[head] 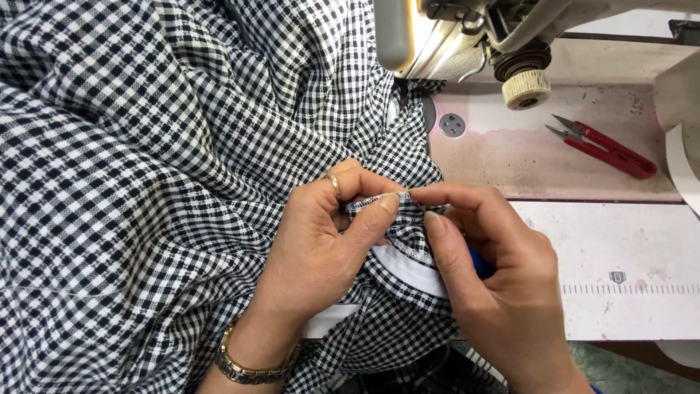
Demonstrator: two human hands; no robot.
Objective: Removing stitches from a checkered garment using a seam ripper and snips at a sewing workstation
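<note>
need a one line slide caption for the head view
Left hand and right hand pinch a gathered edge of black-and-white checked fabric beside a sewing machine; red thread snips lie on the table.

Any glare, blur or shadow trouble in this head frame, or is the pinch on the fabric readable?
Head view: sharp overall; both hands, left and right, pinch the checked fabric clearly. Lamp glare washes the machine head. Snips stay crisp.

Pale, stained worktop fills the right side, with a printed ruler scale along its near panel. Sewing machine stands at top centre, its lamp glowing warm. Red thread snips lie to the right. Greenish floor shows bottom right.
</note>
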